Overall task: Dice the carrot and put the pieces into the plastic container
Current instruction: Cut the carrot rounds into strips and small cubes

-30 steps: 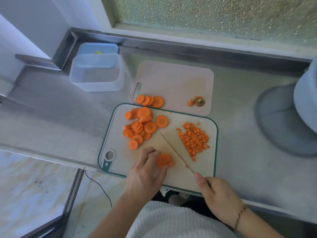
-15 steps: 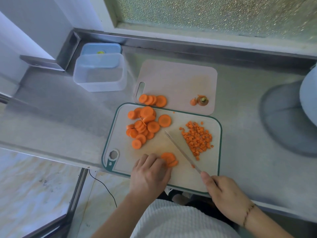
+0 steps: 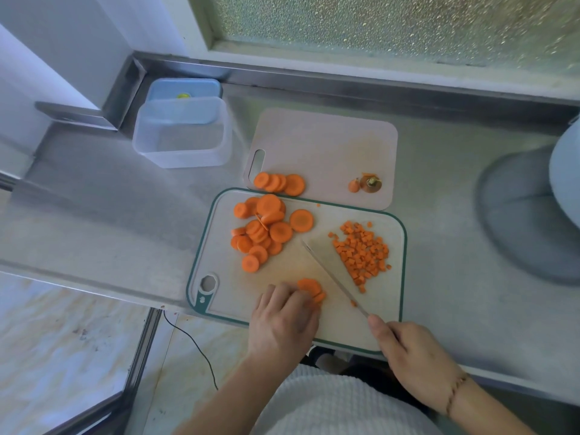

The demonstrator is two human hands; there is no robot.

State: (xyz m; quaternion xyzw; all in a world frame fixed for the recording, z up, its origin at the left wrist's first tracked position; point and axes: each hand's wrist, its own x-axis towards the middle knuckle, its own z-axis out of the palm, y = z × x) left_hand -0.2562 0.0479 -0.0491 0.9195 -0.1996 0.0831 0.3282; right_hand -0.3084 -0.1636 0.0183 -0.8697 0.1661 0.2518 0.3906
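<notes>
The left hand [image 3: 284,321] curls over a small stack of carrot slices [image 3: 310,288], hiding its near part, while the right hand [image 3: 414,361] grips a knife [image 3: 332,276] whose handle is buried in the fist. On the green-rimmed cutting board [image 3: 386,309] lie bright orange rounds [image 3: 262,233] left and dice [image 3: 362,251] right. The clear plastic container [image 3: 182,133] stands on the table [image 3: 94,221], well apart.

Knife [image 3: 332,276] handle hidden inside right hand [image 3: 417,362].

The left hand [image 3: 284,321] has drawn back off the small stack of carrot slices [image 3: 310,288], fingers now curled at its near edge; the knife [image 3: 332,276] has lifted slightly.
</notes>
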